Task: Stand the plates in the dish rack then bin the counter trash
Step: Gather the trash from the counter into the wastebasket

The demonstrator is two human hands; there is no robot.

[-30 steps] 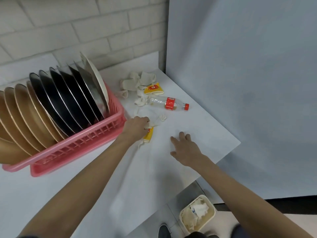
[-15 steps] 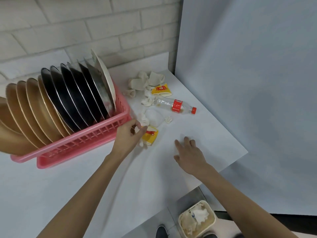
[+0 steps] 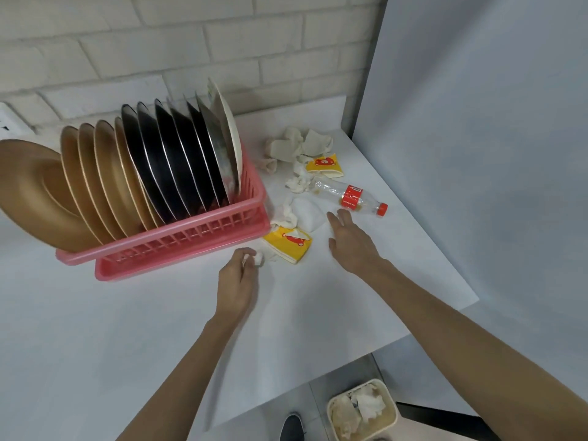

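Note:
A pink dish rack (image 3: pixel 178 249) holds several tan, black and pale plates (image 3: pixel 149 173) standing on edge. Right of it lies trash on the white counter (image 3: pixel 95 329): a crushed yellow cup (image 3: pixel 288 245), a white tissue (image 3: pixel 307 213), a clear bottle with a red label and cap (image 3: pixel 348 195), a second yellow cup (image 3: pixel 324 167) and crumpled paper (image 3: pixel 299 146). My left hand (image 3: pixel 237 278) grips a small white tissue wad (image 3: pixel 256 258) just in front of the rack. My right hand (image 3: pixel 351 241) stretches open over the counter, fingertips near the bottle.
A cream bin (image 3: pixel 362 409) with crumpled paper inside stands on the floor below the counter's front right corner. A grey panel (image 3: pixel 477 122) walls off the right side. A white brick wall (image 3: pixel 191 43) runs behind the rack.
My left hand has pulled back from the trash pile toward me, holding a tissue wad. My right hand has moved forward toward the bottle. The yellow cup now lies uncovered.

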